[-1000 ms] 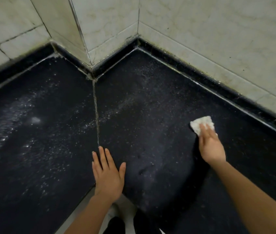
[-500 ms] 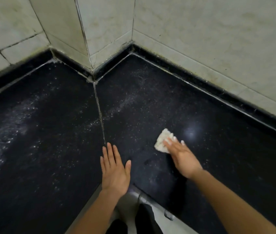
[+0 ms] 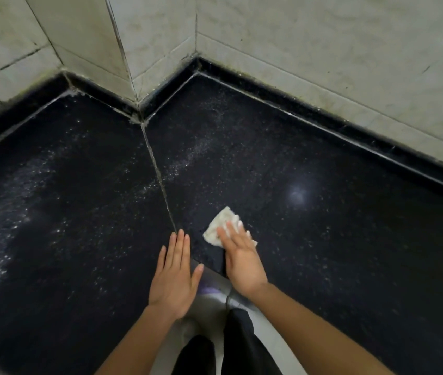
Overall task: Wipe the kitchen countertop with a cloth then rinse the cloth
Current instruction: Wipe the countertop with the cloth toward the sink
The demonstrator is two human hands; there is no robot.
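Black stone countertop (image 3: 336, 266), pale cloth (image 3: 219, 226) near the front edge by the seam (image 3: 160, 185), pinned under the straight fingers of the right hand (image 3: 242, 261). Left hand (image 3: 174, 280) lies flat, bracing. Best press evenly and sweep through that white dust (image 3: 193, 155) toward the back corner.

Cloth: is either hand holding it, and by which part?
Neither grips it. The right hand presses straight fingers on the near half of the cloth; the left hand lies flat on the countertop.
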